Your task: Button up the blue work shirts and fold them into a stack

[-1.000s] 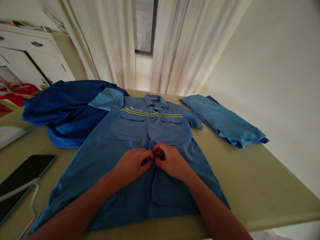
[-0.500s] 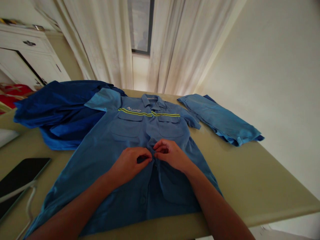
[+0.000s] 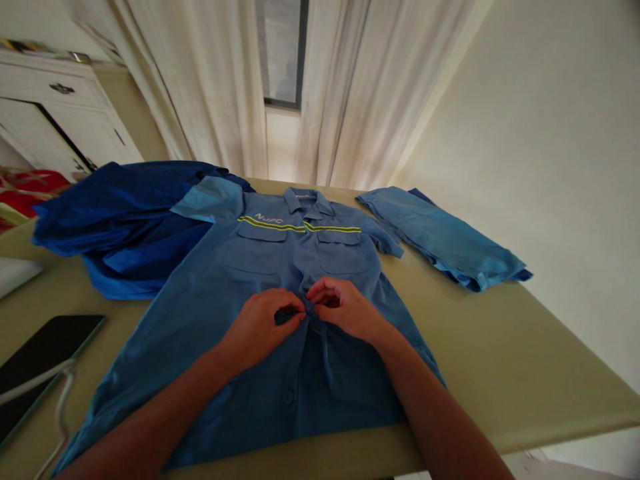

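A blue short-sleeved work shirt lies face up on the table, collar away from me, with a yellow double stripe across the chest. My left hand pinches one front edge of it near the middle of the button placket. Close beside it, my right hand pinches the other front edge, and the cloth is lifted slightly between the fingertips. Any button at the fingertips is hidden. Lower on the placket a button shows.
Folded light blue clothing lies on the table at the right. Dark blue garments are heaped at the left. Nearer, a black tablet-like slab lies under a white cable. Curtains hang behind.
Both hands stay at the same spot on the placket. The right fingertips have shifted slightly, and the cloth between the hands is raised a little more.
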The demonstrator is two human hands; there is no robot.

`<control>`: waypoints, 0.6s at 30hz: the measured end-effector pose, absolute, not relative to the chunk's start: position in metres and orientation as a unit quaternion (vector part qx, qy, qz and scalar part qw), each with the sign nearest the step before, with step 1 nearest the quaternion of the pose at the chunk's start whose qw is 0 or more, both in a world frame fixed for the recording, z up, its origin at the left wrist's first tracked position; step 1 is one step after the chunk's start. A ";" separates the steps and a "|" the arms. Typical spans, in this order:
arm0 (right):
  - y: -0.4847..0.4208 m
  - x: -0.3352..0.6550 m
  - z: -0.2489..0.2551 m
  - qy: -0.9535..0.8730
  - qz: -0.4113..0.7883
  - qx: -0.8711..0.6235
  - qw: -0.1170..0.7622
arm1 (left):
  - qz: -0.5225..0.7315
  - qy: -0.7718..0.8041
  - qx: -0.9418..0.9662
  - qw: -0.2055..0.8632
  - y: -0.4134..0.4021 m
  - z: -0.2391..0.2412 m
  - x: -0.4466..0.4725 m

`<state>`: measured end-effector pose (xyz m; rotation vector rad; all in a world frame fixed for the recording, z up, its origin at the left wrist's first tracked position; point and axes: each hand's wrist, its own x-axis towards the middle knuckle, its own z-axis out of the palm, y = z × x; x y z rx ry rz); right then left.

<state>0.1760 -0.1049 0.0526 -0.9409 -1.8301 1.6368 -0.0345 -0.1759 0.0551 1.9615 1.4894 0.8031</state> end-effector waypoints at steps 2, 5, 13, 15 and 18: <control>-0.105 0.176 0.052 -0.675 0.598 -0.348 0.256 | 0.294 0.553 0.731 0.271 -0.176 0.054 -0.035; -0.106 0.175 0.050 -0.670 0.598 -0.358 0.255 | 0.292 0.553 0.728 0.282 -0.177 0.054 -0.034; -0.111 0.167 0.046 -0.672 0.578 -0.373 0.275 | 0.284 0.559 0.726 0.283 -0.177 0.052 -0.031; -0.113 0.165 0.048 -0.674 0.568 -0.377 0.286 | 0.279 0.573 0.719 0.277 -0.178 0.052 -0.031; -0.115 0.163 0.052 -0.663 0.572 -0.385 0.290 | 0.275 0.589 0.716 0.257 -0.178 0.052 -0.030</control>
